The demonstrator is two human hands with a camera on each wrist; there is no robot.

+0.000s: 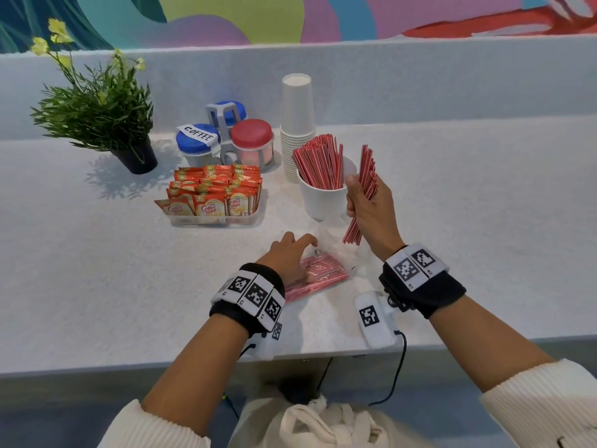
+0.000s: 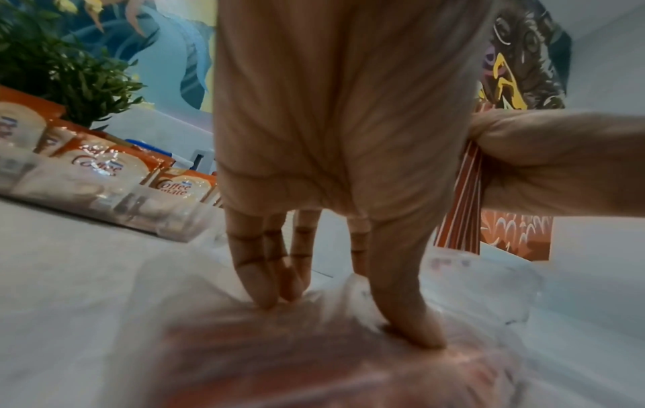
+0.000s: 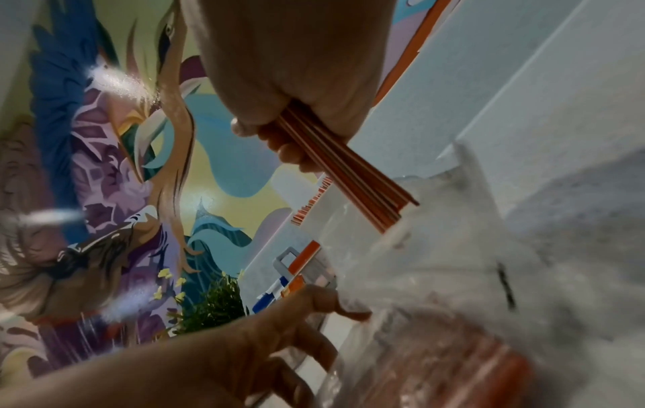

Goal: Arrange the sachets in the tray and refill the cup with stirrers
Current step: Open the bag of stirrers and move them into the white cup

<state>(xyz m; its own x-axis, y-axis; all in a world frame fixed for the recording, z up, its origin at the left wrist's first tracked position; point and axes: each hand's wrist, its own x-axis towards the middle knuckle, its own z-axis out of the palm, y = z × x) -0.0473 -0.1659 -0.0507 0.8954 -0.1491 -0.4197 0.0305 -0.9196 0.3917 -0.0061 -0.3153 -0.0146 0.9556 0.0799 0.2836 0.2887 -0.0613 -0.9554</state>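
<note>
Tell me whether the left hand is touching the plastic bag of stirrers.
Touching. The left wrist view shows the left hand with its fingertips pressed down onto the plastic bag of stirrers, dimpling the film.

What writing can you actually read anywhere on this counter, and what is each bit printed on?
"COFFEE": handwritten on a white paper label lying on a blue jar lid.
"Coffee mate": printed on the orange sachets standing in the clear tray; it also shows in the left wrist view.
Small mark above that brand name: too small to read.
Wristband squares: black-and-white code patterns, not words.
Small print on the plastic stirrer bag: blurred.
</note>
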